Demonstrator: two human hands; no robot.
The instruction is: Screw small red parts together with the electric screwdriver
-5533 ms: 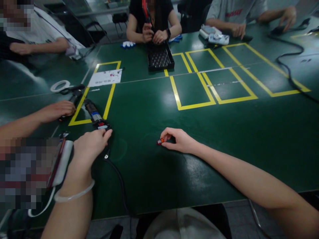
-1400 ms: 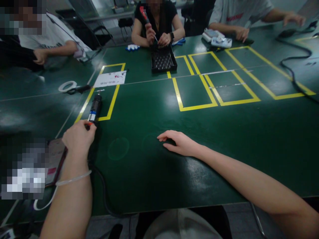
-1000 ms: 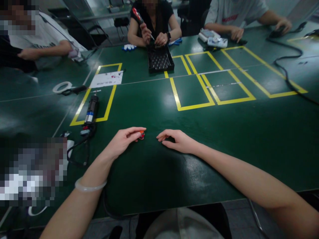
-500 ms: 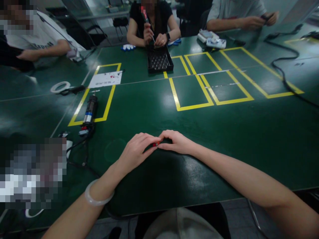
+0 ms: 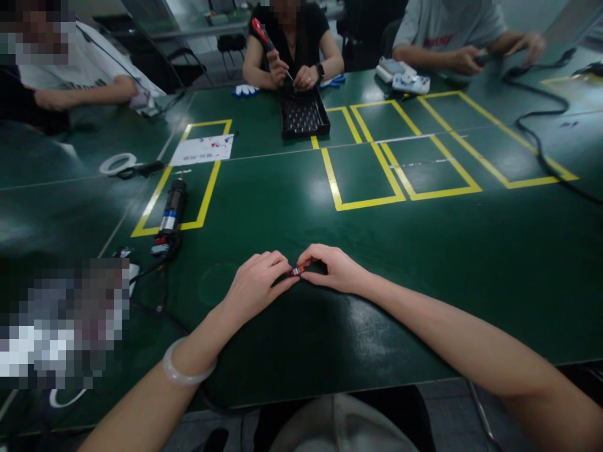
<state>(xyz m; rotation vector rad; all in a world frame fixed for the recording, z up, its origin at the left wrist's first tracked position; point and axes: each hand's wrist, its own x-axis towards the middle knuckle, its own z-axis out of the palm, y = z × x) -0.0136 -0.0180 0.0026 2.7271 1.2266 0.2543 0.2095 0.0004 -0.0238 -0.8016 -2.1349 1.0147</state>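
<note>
Between my fingertips, just above the near part of the green table, is a small orange-red and silvery piece (image 5: 298, 270); it is too small to tell its kind. My left hand (image 5: 259, 282) pinches it from the left, its fingers closed at the piece's silvery end. From the right, my right hand (image 5: 332, 269) grips the orange end between thumb and forefinger. The two hands meet tip to tip, and the fingers cover part of the piece. A pale bangle (image 5: 181, 367) circles my left wrist.
An electric screwdriver (image 5: 173, 207) with a cable lies to the left, near a white paper (image 5: 202, 150) and a tape roll (image 5: 117, 164). Across the green table (image 5: 264, 207), a co-worker holds a red-handled screwdriver (image 5: 262, 32) over a black tray (image 5: 306, 133). Two more people sit nearby.
My fingers have shifted slightly apart, so more of the small orange and silvery piece shows. The co-worker at the far right has moved a hand outward.
</note>
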